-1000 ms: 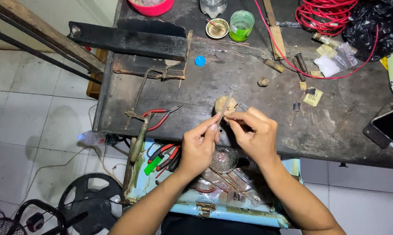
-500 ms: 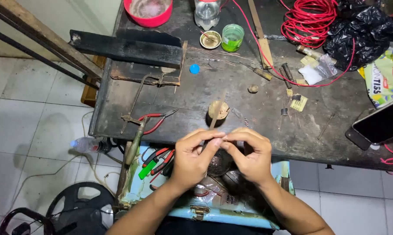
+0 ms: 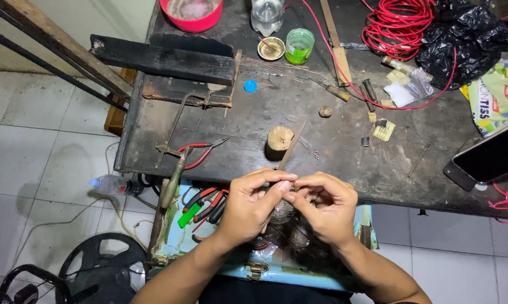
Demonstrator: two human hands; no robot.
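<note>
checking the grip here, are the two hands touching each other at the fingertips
Touching. The head view shows the left hand and the right hand meeting at thumb and fingertips with no gap, just below the flat file near the bench edge.

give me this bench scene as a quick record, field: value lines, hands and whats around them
left hand: left hand, fingers pinched on something too small to tell
right hand: right hand, fingertips meeting the left's
below hands: open blue toolbox with red-handled pliers and a green lighter
just ahead: wooden stub standing on the dark workbench, thin flat file beside it
left on bench: red-handled pliers on the bench
far edge: red bowl, green cup, red wire coil
right edge: phone
floor: plastic bottle
</note>
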